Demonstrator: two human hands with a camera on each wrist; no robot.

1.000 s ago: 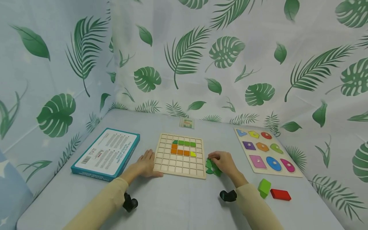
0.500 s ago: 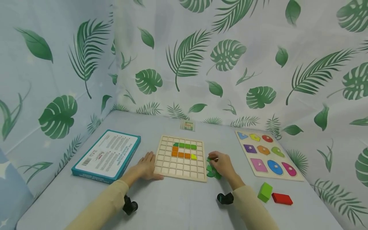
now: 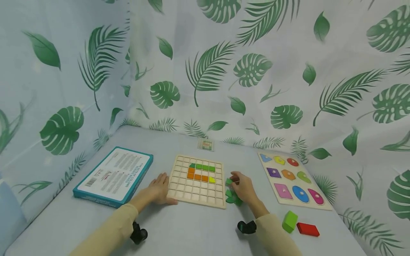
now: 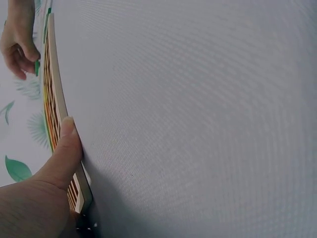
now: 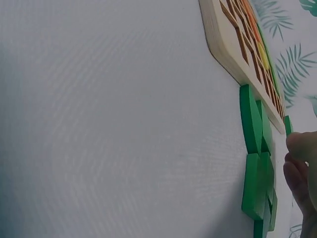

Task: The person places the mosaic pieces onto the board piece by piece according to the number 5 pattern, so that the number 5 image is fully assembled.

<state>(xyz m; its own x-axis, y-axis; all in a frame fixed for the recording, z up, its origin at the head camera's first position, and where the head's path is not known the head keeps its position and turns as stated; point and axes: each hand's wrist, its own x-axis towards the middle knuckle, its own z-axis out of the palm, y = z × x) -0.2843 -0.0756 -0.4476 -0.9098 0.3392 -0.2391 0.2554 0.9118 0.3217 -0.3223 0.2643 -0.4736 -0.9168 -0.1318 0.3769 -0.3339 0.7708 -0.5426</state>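
Note:
A wooden grid board (image 3: pixel 196 193) lies on the table, with green, orange and yellow tiles set in its middle cells. My left hand (image 3: pixel 157 190) rests along the board's left edge, fingers straight. In the left wrist view its thumb (image 4: pixel 67 148) touches the front rim. Just right of the board, my right hand (image 3: pixel 244 187) pinches a small green tile (image 3: pixel 229 181) between thumb and fingertips. That tile also shows by the thumb in the right wrist view. Below the hand lies a loose pile of green tiles (image 5: pixel 253 183), partly hidden from the head camera.
A teal-edged box (image 3: pixel 112 177) lies on the left. A small pattern card (image 3: pixel 206 144) is behind the board. On the right are a shape puzzle board (image 3: pixel 289 185), a green block (image 3: pixel 289 221) and a red block (image 3: pixel 308 229). Leaf-printed cloth walls surround the table.
The right hand has lifted slightly from the green pile, and a green tile now shows at its fingertips. The left hand stays at the board's edge. The head view has shifted a little.

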